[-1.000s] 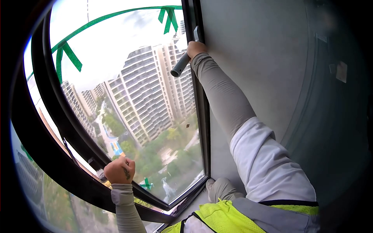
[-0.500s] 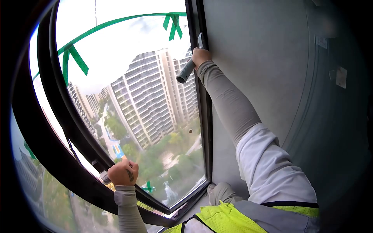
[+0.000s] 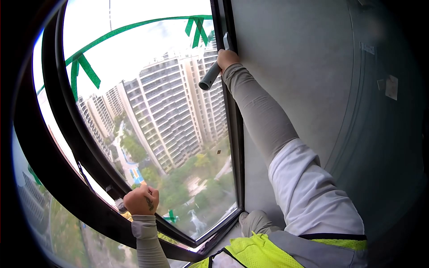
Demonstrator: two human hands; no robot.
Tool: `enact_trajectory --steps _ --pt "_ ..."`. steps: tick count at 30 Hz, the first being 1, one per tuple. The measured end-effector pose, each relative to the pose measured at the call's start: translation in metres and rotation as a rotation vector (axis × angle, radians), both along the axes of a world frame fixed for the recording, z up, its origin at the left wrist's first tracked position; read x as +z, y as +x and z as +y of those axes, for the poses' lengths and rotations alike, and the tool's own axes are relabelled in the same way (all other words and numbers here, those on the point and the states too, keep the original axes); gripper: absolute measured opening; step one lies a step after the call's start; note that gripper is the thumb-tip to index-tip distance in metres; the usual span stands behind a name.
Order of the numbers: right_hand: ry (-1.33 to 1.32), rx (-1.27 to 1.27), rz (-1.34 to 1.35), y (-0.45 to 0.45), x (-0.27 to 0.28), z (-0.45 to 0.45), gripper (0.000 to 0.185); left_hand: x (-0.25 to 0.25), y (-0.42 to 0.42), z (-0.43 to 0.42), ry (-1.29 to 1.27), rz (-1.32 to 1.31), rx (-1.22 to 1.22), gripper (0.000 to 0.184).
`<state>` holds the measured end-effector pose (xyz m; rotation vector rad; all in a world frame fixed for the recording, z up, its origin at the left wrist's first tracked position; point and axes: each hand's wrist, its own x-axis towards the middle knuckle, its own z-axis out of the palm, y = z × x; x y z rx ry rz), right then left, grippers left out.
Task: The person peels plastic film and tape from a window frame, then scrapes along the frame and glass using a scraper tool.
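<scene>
My right hand [image 3: 229,60] is closed around a tool that looks like a scraper [image 3: 209,78], with a thick grey handle and a flat metal end. That metal end lies against the dark upright of the window frame [image 3: 237,134]. The handle's hollow butt points down and left across the glass pane [image 3: 174,116]. Lower left, my left hand [image 3: 142,199] is closed on the window sash [image 3: 89,138]; its fingertips are hidden. A small silvery fitting [image 3: 120,205] sits just left of that fist.
Green tape [image 3: 129,27] runs across the upper glass in strips. A grey wall [image 3: 290,58] with small paper labels [image 3: 391,87] is on my right. Tall buildings [image 3: 170,107] show far below outside. My shoe [image 3: 243,219] is by the lower frame corner.
My right hand and the tool have shifted slightly up and left along the frame upright. My left hand has stayed in place.
</scene>
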<state>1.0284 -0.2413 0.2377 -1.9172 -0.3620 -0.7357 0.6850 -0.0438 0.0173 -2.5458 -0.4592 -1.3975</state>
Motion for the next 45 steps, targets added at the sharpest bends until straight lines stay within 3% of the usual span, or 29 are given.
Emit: enact_trajectory --steps 4,5,8,10,13,16,18,21,25,29,33,37,39,43,45 --pt "-0.061 -0.019 0.074 0.004 0.007 0.000 0.029 -0.002 0.000 0.002 0.030 0.005 0.000 0.015" --pt "-0.265 -0.098 0.032 0.003 0.010 -0.003 0.029 -0.002 -0.001 0.002 0.031 0.006 -0.001 0.015" --pt "-0.326 -0.145 -0.005 0.002 0.016 -0.001 0.029 0.000 -0.001 -0.001 -0.040 0.031 -0.007 0.021" --pt "-0.099 -0.047 0.070 0.001 0.012 -0.002 0.029 -0.001 -0.002 0.000 -0.026 0.021 0.004 0.021" --pt "-0.091 -0.045 0.083 0.003 0.015 -0.001 0.028 0.000 -0.002 0.001 0.014 0.007 0.006 0.016" --pt "-0.312 -0.241 0.000 0.010 0.024 -0.002 0.028 -0.003 0.000 0.003 0.013 0.004 0.006 0.016" --pt "-0.119 0.067 0.132 0.014 0.047 -0.006 0.025 0.002 0.002 0.002 0.015 -0.018 0.005 0.016" --pt "0.201 0.148 0.149 0.043 0.029 -0.003 0.025 -0.002 -0.002 0.000 0.009 0.006 -0.016 0.015" --pt "0.051 0.099 0.060 0.016 0.017 0.000 0.031 -0.002 -0.002 0.001 -0.012 -0.008 -0.001 0.015" --pt "0.151 -0.031 0.129 0.008 0.029 0.008 0.027 -0.004 -0.001 0.003 -0.039 0.001 -0.011 0.019" --pt "0.024 -0.011 0.105 0.000 0.037 0.003 0.026 -0.002 -0.001 0.002 -0.004 -0.015 -0.009 0.016" --pt "0.109 0.004 0.120 -0.011 0.042 0.007 0.026 -0.001 -0.001 0.001 -0.003 -0.030 -0.007 0.016" --pt "-0.296 -0.175 0.006 -0.021 0.043 0.001 0.025 -0.002 0.000 0.001 -0.008 -0.026 0.001 0.015" --pt "-0.275 -0.157 0.022 -0.024 0.047 0.002 0.025 -0.002 0.000 0.001 0.005 -0.016 0.004 0.015" --pt "-0.405 -0.185 -0.026 -0.033 0.049 -0.001 0.025 -0.002 0.000 0.001 0.011 -0.011 0.010 0.015"
